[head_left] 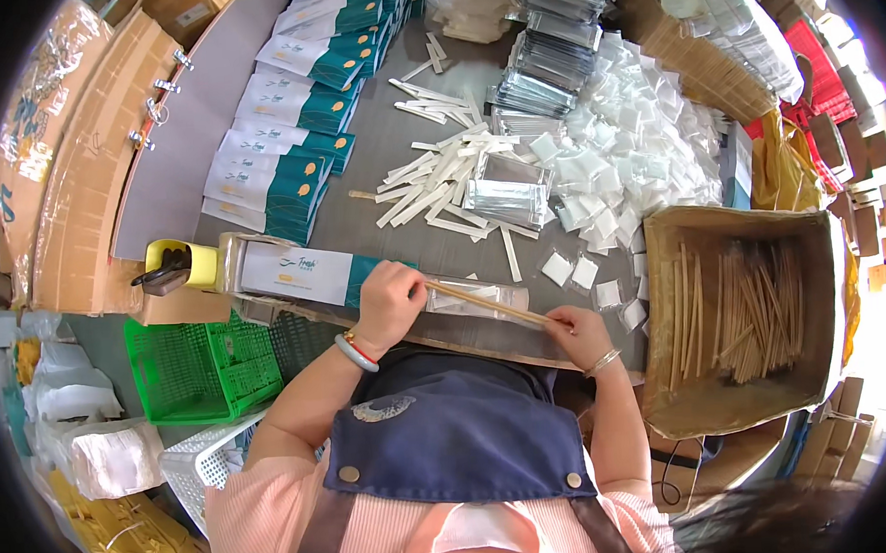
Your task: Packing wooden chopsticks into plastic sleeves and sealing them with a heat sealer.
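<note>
Slim wooden chopsticks (490, 304) lie slantwise between my hands, low over the near edge of the table. My left hand (392, 297) is closed around their left end. The fingers of my right hand (578, 335) pinch the right end. Whether it is one stick or a pair pressed together, I cannot tell. Just under them is a clear plastic sleeve (512, 295) with something white in it. Left of my left hand lies a long white and teal printed packet (298, 274), its right end partly behind that hand.
White paper strips (448, 181), shiny silver packets (509, 201) and small clear-wrapped white packets (607, 148) heap up beyond my hands. White-teal packets (267, 176) stack at far left. At right, a cardboard box (665, 405) holds chopsticks. A yellow holder (200, 266) and green crate (172, 371) are left.
</note>
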Motion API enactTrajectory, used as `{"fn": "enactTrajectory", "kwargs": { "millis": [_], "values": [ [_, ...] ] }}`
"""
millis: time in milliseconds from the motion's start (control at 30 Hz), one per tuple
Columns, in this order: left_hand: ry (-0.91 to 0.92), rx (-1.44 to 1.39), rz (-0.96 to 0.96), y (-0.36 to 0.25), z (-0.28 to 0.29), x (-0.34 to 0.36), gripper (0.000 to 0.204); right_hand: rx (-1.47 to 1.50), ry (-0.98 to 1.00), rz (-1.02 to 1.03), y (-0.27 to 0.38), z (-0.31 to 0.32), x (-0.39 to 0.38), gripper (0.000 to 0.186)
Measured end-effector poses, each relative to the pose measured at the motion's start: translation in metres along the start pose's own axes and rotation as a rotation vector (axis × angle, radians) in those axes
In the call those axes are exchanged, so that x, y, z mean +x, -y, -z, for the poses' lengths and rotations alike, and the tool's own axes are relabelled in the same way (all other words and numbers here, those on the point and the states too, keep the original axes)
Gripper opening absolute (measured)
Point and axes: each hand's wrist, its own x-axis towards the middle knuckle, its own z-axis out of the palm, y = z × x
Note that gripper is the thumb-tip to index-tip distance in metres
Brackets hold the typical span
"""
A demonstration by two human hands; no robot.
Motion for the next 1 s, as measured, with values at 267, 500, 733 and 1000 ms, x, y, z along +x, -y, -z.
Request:
{"fn": "enactTrajectory", "kwargs": {
  "millis": [267, 500, 733, 1000],
  "values": [
    [0.408, 0.189, -0.245, 0.010, 0.043, 0.002, 0.046, -0.223, -0.271, 0.137, 0.005, -0.010, 0.009, 0.016],
    [0.426, 0.095, -0.211, 0.001, 0.029, 0.007, 0.061, -0.088, -0.320, 0.124, 0.033, -0.034, 0.028, 0.019],
    [0.419, 0.101, -0.199, -0.003, 0.013, 0.009, 0.064, 0.139, -0.283, -0.105, 0.049, -0.053, 0.048, 0.017],
    [0.497, 0.159, -0.289, -0.013, 0.011, 0.020, 0.051, 0.305, -0.022, 0.137, 0.072, -0.059, 0.052, 0.034]
  ]
}}
